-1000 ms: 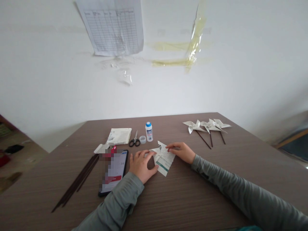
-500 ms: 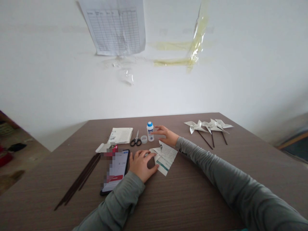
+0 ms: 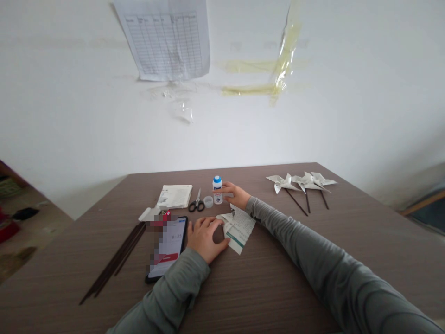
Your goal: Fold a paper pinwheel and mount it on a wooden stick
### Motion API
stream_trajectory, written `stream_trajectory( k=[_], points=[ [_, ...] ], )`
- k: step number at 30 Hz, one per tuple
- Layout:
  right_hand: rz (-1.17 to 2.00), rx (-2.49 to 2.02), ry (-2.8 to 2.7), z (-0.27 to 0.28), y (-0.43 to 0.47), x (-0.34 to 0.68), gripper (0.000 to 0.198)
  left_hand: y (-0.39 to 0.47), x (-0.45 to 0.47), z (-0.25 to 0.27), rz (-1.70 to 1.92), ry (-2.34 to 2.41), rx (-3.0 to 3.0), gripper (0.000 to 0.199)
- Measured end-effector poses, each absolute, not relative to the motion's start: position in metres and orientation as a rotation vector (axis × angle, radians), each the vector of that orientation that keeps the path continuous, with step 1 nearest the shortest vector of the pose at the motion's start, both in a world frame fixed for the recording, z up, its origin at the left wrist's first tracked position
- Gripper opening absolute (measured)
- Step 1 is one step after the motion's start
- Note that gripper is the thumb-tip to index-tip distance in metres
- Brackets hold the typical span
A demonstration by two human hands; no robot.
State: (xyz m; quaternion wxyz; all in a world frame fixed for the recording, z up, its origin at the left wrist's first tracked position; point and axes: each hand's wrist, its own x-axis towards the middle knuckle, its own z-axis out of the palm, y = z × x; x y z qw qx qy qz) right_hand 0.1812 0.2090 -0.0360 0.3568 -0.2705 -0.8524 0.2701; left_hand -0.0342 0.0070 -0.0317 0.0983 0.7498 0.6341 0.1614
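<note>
My left hand point(image 3: 204, 239) rests on the table with fingers curved and thumb apart. Its fingertips touch the left edge of a cut and folded piece of printed paper point(image 3: 239, 232). My right hand point(image 3: 236, 195) is at a small white bottle with a blue cap point(image 3: 217, 197). The fingers are apart and reach across the bottle's front, with no closed grip visible. Left of the bottle are a small clear round cup point(image 3: 208, 202) and black-handled scissors point(image 3: 196, 204).
A phone point(image 3: 170, 250) lies beside my left hand, with dark thin sticks point(image 3: 114, 262) further left. Behind them are a stack of paper point(image 3: 175, 195) and a small red item point(image 3: 165, 218). Paper pinwheels point(image 3: 311, 180) on sticks lie at the back right. The wall point(image 3: 222, 144) rises behind the table.
My right hand has moved a little left, so its fingers now reach further across the bottle. My left hand and the paper stay almost in place.
</note>
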Motion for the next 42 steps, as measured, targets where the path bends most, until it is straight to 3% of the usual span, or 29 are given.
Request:
stream_trajectory(
  k=[15, 26, 33, 42],
  points=[
    [0.560, -0.758, -2.155, -0.043, 0.197, 0.263, 0.060, 0.007, -0.032, -0.028, 0.535, 1.886, 2.217, 0.047],
    [0.405, -0.721, -2.154, -0.046, 0.152, 0.309, 0.044, 0.004, -0.028, -0.025, 0.557, 1.923, 2.217, 0.045],
    [0.347, -0.831, -2.121, -0.047, 0.132, 0.313, 0.044, 0.003, -0.029, -0.025, 0.546, 1.894, 2.231, 0.050],
    [0.209, -1.005, -2.057, -0.049, 0.130, 0.308, 0.061, 0.004, -0.029, -0.024, 0.524, 1.880, 2.254, 0.047]
  ],
)
